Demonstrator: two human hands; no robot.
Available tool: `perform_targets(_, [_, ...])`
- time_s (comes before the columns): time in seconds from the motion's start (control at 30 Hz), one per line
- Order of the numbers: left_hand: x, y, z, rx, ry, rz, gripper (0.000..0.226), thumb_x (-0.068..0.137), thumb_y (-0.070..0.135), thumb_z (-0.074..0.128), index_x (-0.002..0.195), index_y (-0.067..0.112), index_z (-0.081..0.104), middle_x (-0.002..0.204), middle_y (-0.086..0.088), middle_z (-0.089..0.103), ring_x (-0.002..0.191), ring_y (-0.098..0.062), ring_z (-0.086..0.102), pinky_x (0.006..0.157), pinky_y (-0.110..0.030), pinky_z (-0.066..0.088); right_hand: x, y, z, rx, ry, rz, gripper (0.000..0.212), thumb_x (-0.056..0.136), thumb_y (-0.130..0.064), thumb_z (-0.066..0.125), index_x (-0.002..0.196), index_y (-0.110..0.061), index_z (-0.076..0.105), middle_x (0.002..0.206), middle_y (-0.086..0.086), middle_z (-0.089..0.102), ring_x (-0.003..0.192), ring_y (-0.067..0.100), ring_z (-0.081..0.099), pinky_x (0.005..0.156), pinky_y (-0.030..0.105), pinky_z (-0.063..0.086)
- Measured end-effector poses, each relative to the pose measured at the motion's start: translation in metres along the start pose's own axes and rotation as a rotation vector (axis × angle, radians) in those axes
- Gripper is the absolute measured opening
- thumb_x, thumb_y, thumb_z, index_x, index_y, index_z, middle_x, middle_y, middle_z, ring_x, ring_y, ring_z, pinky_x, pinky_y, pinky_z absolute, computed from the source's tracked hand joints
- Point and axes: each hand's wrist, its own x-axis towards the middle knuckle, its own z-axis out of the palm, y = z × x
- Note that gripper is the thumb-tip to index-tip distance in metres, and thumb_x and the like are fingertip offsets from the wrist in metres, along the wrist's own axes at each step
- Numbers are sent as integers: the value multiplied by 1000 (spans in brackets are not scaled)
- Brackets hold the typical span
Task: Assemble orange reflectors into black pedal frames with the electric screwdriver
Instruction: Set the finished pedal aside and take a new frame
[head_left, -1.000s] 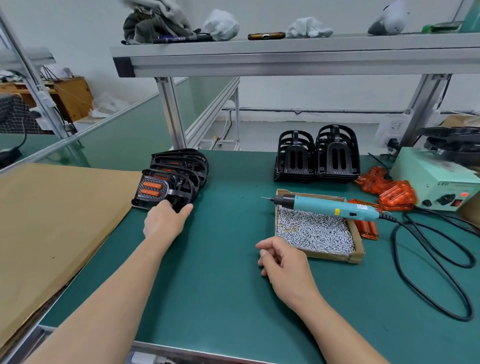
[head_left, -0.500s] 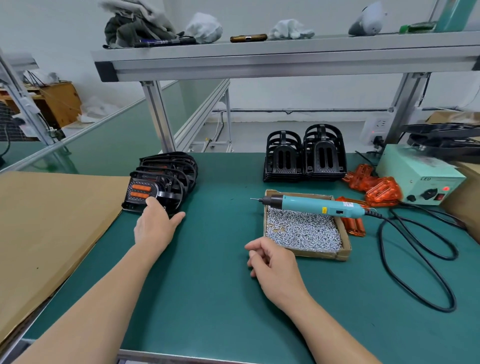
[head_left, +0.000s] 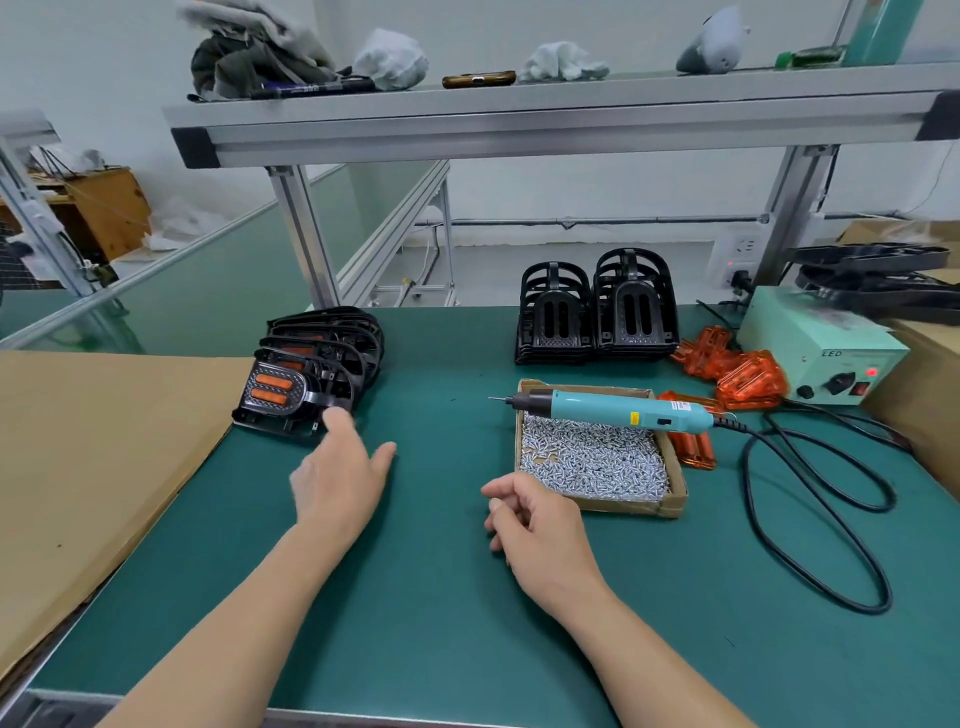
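A row of black pedal frames with orange reflectors fitted leans at the left of the green mat. My left hand hovers just in front of it, fingers straight and holding nothing. My right hand rests on the mat with fingers loosely curled; nothing shows in it. The teal electric screwdriver lies across a cardboard box of screws. Two stacks of bare black pedal frames stand at the back. Loose orange reflectors lie to their right.
A pale green power supply sits at the back right, its black cable looping over the mat. Brown cardboard sheet covers the left side. An aluminium shelf with rags spans overhead. A cardboard box stands at the right edge.
My left hand has drawn back from the finished pedal row, where it was touching the front pedal. The right hand has stayed in place.
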Motion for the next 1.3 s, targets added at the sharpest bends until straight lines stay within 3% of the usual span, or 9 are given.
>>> perform_targets(0.13, [-31, 34, 18, -101, -166, 91, 31, 93, 45, 56, 98, 26, 32, 83, 3, 64, 83, -31, 59, 70, -37, 37, -1, -6, -3, 87, 30, -1, 20, 98, -3, 53, 100, -18, 67, 79, 4, 67, 59, 7, 63, 55, 24, 49])
perform_targets(0.37, [-43, 47, 27, -9, -144, 214, 16, 95, 37, 50, 87, 25, 45, 74, 11, 53, 71, -22, 47, 66, -32, 32, 42, -44, -50, 243, 205, -127, 22, 98, 4, 50, 99, -11, 66, 74, 5, 67, 57, 7, 60, 50, 22, 49])
perform_targets(0.57, [-44, 48, 27, 45, -120, 266, 16, 95, 35, 47, 85, 25, 42, 78, 9, 56, 68, -23, 48, 63, -32, 33, 121, -40, -123, 33, 451, -110, 24, 98, -3, 55, 93, -23, 66, 81, 1, 72, 64, 6, 67, 54, 20, 53])
perform_targets(0.63, [-44, 49, 27, 63, -121, 277, 16, 96, 34, 46, 85, 24, 41, 79, 7, 56, 68, -24, 47, 63, -32, 34, 148, -28, -146, -98, 552, -65, 19, 96, -9, 54, 96, -22, 68, 90, 2, 73, 82, 16, 71, 72, 33, 60])
perform_targets(0.73, [-47, 50, 28, 83, -123, 293, 17, 96, 33, 44, 84, 22, 39, 77, 6, 54, 67, -27, 47, 62, -33, 36, 179, -9, -177, -384, 678, 52, 23, 96, -18, 54, 112, -13, 71, 116, 10, 71, 112, 29, 63, 97, 36, 46])
perform_targets(0.87, [-48, 51, 28, 89, -132, 301, 17, 97, 32, 42, 85, 21, 38, 77, 5, 55, 69, -29, 53, 62, -34, 40, 205, 12, -201, -452, 640, 289, 36, 100, -25, 52, 121, 0, 65, 124, 23, 66, 115, 38, 62, 97, 39, 48])
perform_targets(1.03, [-48, 53, 28, 99, -142, 299, 16, 98, 30, 40, 85, 20, 39, 77, 4, 55, 70, -28, 54, 63, -35, 41, 221, 21, -210, -348, 555, 392, 30, 102, -18, 47, 91, 5, 62, 89, 19, 76, 94, 33, 74, 97, 41, 54])
perform_targets(1.13, [-47, 55, 27, 111, -148, 299, 16, 98, 30, 38, 86, 19, 38, 78, 4, 55, 69, -28, 51, 63, -35, 39, 225, 19, -211, -334, 539, 401, 13, 95, -9, 57, 99, 3, 62, 75, 8, 77, 86, 27, 74, 93, 42, 57])
perform_targets(1.3, [-46, 54, 26, 121, -147, 301, 17, 99, 29, 37, 86, 19, 37, 76, 3, 54, 67, -28, 50, 62, -34, 39, 217, 14, -204, -584, 509, 352, 28, 91, -15, 69, 107, 8, 67, 108, 23, 71, 104, 37, 68, 72, 31, 49])
